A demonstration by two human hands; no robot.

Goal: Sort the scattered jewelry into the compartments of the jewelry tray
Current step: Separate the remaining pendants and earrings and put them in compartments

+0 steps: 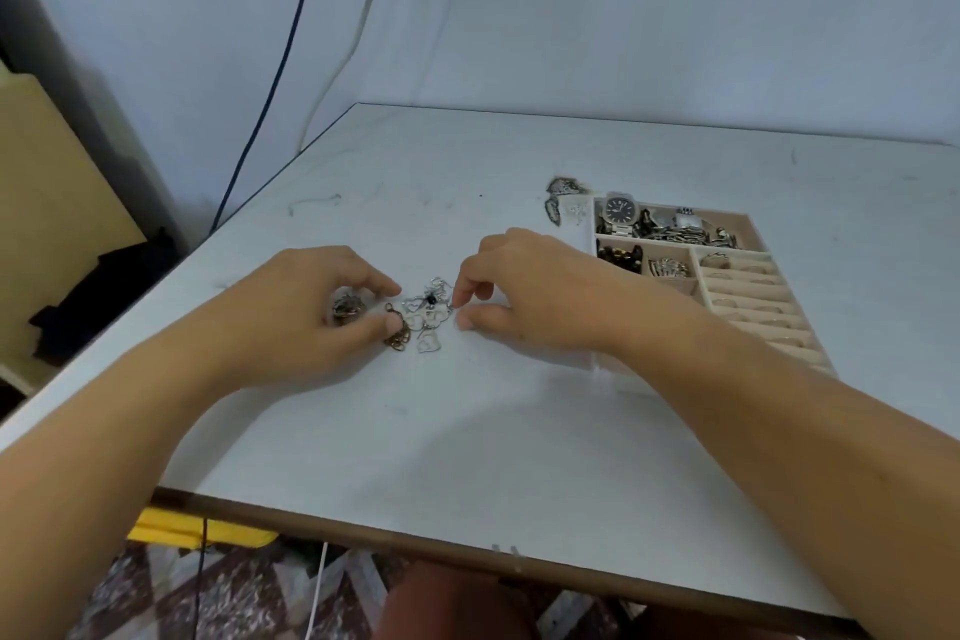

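From where I stand, both hands work over a small knot of jewelry lying on the white table [467, 431], roughly midway between its left edge and the jewelry tray [594, 244], which sits toward the right edge. The left hand [306, 296] is curled around a dark metal piece [347, 309] tucked between thumb and fingers, and its thumb tip touches the hook end of a bronze filigree earring [397, 337]. The right hand [524, 291] has forefinger and thumb drawn together in a pinch on the right fringe of the silver heart pendants [427, 322], which are tangled with one another and with a small black bead.

The tangle lies directly between the two hands, its long axis running from the far side toward the near edge of the table, the earring just beside it on the left. The tray lies to the right of all this, partly behind the right forearm, so the right hand is plainly the nearer one for carrying anything over. I judge the step in hand to be teasing the hearts apart before they go anywhere, since a lift now would likely drag the whole knot.

In the tray, a wristwatch [621, 211] and other metal pieces fill the far compartment, and the ring rolls [753, 299] take up the right part. A few loose ornaments [563, 190] rest on the table just outside the tray's far left corner
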